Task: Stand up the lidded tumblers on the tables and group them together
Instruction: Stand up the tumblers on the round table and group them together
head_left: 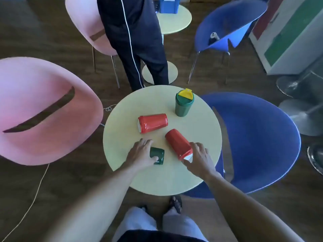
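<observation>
On the round pale table [162, 179] a green tumbler with a yellow lid [183, 104] stands upright at the back right. A red tumbler [152, 123] lies on its side in the middle, lid end to the left. A second red tumbler [178, 143] lies tilted toward me, and my right hand [199, 159] wraps its lid end. A dark green tumbler [157, 155] lies on its side near the front; my left hand [141, 154] covers its left part with the thumb across it.
Two pink chairs [43, 112] stand to the left and two blue chairs [257, 142] to the right. A person in dark trousers [139, 49] stands right behind the table. A second round table [173, 20] with a blue box is farther back. A white cord trails on the floor.
</observation>
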Demonstrator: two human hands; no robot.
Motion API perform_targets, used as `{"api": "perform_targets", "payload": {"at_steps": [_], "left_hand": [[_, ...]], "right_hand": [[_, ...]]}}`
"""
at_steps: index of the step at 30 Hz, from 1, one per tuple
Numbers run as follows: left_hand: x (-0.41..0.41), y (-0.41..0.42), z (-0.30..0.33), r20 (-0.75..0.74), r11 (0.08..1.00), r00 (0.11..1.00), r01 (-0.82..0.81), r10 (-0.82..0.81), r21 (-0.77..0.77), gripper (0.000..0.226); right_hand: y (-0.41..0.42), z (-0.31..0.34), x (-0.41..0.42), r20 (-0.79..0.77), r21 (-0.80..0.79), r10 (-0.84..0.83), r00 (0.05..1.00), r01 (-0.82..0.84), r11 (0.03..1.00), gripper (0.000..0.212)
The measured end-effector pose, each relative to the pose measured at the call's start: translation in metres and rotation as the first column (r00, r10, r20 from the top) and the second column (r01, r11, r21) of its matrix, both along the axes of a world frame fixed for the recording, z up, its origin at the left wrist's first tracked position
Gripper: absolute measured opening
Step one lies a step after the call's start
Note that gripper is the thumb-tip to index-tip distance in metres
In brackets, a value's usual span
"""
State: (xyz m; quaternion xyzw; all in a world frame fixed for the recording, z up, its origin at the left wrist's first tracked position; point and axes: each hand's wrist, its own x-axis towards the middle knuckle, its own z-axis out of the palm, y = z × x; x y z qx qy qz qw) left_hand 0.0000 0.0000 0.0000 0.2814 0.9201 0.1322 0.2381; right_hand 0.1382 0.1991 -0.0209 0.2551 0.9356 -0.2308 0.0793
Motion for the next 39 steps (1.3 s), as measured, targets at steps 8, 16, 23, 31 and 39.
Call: {"api": "perform_targets", "payload": {"at_steps": [8, 16, 23, 31, 39], "left_hand": [[-0.015, -0.013, -0.032, -0.105, 0.987, 0.989, 0.089, -0.103, -0.134, 0.084], [-0.021, -0.025, -0.044, -0.104, 0.991, 0.988, 0.109, -0.117, -0.074, 0.079], [-0.027, -0.026, -0.043, -0.085, 0.991, 0.988, 0.123, -0.127, -0.056, 0.077], [-0.032, -0.026, -0.040, -0.021, 0.990, 0.992, 0.126, -0.127, -0.067, 0.077], [-0.044, -0.039, -0.042, 0.049, 0.998, 0.997, 0.052, -0.053, 0.026, 0.091]], "right_hand": [[-0.005, -0.022, -0.002, -0.020, -0.134, -0.109, 0.994, 0.106, 0.985, 0.088], [-0.011, -0.029, -0.015, -0.061, -0.174, -0.170, 0.984, 0.157, 0.972, 0.084], [-0.010, -0.018, -0.021, -0.113, -0.187, -0.224, 0.968, 0.200, 0.962, 0.081], [0.000, 0.018, -0.045, -0.214, -0.062, -0.187, 0.959, 0.178, 0.982, 0.088], [0.009, 0.021, -0.045, -0.035, -0.017, 0.035, 0.999, -0.036, 0.999, 0.097]]}}
